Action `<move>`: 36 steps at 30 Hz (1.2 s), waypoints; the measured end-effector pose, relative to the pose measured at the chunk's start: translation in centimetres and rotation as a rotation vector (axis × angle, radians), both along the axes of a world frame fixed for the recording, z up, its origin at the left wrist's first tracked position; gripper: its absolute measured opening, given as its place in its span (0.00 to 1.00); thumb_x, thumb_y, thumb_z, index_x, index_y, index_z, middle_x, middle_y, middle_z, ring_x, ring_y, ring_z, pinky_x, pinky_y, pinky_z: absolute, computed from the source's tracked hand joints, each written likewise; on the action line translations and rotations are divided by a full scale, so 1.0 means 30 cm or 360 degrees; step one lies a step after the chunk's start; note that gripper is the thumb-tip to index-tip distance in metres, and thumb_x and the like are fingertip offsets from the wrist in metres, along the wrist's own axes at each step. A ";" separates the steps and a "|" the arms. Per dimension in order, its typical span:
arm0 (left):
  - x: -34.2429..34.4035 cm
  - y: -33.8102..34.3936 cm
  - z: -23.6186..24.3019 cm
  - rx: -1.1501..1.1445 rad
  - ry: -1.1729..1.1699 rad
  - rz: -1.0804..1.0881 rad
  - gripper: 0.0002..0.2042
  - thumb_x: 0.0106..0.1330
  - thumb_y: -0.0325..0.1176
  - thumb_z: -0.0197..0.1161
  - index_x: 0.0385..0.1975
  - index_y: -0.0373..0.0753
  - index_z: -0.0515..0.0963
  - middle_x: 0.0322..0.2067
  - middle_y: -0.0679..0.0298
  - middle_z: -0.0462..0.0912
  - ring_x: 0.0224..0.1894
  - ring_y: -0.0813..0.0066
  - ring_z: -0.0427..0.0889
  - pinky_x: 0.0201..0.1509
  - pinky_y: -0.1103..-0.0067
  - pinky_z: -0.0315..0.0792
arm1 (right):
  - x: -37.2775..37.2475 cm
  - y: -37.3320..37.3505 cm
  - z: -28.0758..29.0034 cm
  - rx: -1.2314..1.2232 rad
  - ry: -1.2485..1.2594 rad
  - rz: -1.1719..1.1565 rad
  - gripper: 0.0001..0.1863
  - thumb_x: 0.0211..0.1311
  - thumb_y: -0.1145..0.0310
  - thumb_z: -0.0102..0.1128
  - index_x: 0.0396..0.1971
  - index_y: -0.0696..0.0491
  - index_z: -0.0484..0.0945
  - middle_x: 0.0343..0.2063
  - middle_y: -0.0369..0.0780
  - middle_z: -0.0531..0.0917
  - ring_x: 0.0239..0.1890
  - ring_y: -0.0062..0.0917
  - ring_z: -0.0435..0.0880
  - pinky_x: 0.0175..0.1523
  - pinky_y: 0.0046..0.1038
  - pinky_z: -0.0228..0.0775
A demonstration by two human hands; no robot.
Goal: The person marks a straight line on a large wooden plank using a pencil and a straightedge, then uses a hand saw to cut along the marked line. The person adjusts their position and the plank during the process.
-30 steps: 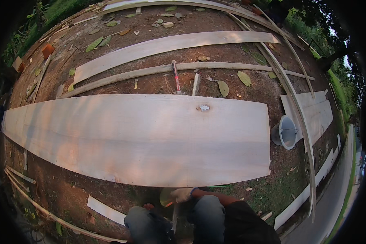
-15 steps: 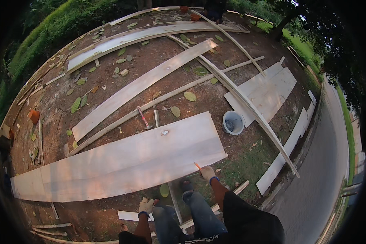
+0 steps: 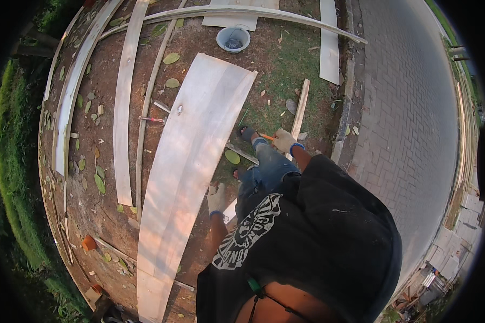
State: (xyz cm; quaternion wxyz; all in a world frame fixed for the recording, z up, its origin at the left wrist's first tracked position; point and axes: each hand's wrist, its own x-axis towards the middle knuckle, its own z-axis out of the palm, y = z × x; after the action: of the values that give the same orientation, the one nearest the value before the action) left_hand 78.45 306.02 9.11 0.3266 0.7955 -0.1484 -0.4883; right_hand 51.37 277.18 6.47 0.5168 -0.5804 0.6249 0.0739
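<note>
Right hand [image 3: 283,141], gloved, is closed around an orange-handled tool [image 3: 266,137], which projects toward nine o'clock over the person's shin; the tool's working end is hidden, so its kind cannot be confirmed. Left hand [image 3: 216,199], also gloved, hangs at the person's side just beside the right edge of the wide plywood sheet [image 3: 188,177]. Its fingers look loosely curled around nothing, though the view is too small to be sure.

The sheet lies flat on bare earth, running from twelve o'clock near the white bucket [image 3: 233,39] down to about seven o'clock. A short wooden batten [image 3: 299,110] lies on the grass at one o'clock from the right hand, close by. A paved road [image 3: 409,134] borders the plot at three o'clock.

Judgement: the work appears to be at the stage of standing beside the sheet with the tool in hand, not yet applied. The next move would call for bending down to the sheet's edge and steadying it with the free left hand.
</note>
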 end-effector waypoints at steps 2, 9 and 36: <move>-0.055 0.209 -0.083 0.0140 0.0057 -0.0154 0.27 0.69 0.46 0.63 0.59 0.29 0.77 0.45 0.58 0.87 0.46 0.73 0.83 0.52 0.74 0.75 | -0.138 0.129 -0.082 -0.0071 0.0113 0.0071 0.13 0.64 0.77 0.64 0.48 0.59 0.79 0.32 0.47 0.87 0.35 0.32 0.89 0.39 0.33 0.80; -0.131 0.798 -0.103 0.0889 0.0097 -0.0232 0.23 0.62 0.53 0.65 0.39 0.35 0.88 0.38 0.47 0.90 0.47 0.55 0.89 0.49 0.66 0.79 | -0.325 0.463 -0.164 0.0154 0.0050 -0.0683 0.13 0.62 0.76 0.53 0.44 0.62 0.81 0.31 0.46 0.87 0.31 0.33 0.89 0.35 0.35 0.81; -0.514 0.417 -0.177 0.0801 0.0023 0.1392 0.30 0.64 0.52 0.61 0.60 0.37 0.78 0.57 0.45 0.82 0.61 0.44 0.80 0.64 0.59 0.74 | 0.887 -0.294 0.113 0.0028 -0.0198 0.2277 0.06 0.61 0.76 0.71 0.25 0.57 0.83 0.19 0.35 0.82 0.24 0.22 0.79 0.31 0.29 0.71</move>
State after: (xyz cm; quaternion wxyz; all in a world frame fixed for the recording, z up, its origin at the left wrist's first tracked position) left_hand 63.01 318.53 3.79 0.2998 0.8340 0.3233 -0.3318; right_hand 77.98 268.36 9.85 0.3810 -0.8468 0.0600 0.3663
